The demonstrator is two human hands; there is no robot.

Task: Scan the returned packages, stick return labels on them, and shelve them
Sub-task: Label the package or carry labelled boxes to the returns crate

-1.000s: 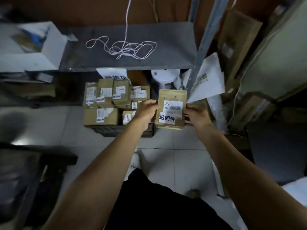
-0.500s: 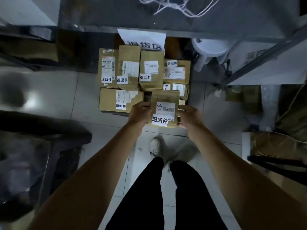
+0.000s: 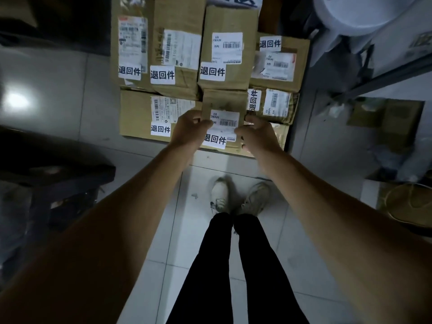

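Head | both hands point(image 3: 224, 134) grip labelled package point(image 3: 224, 106) – among stacked parcels point(image 3: 177, 50)

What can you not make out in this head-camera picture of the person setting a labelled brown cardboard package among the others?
- Held brown cardboard package: side edges covered by left hand and right hand; whether it rests on the stack is unclear.
- White paper sign: cut off by the top edge.
- Small print on the white shipping label: too small.
- Pale shoes: blurred.
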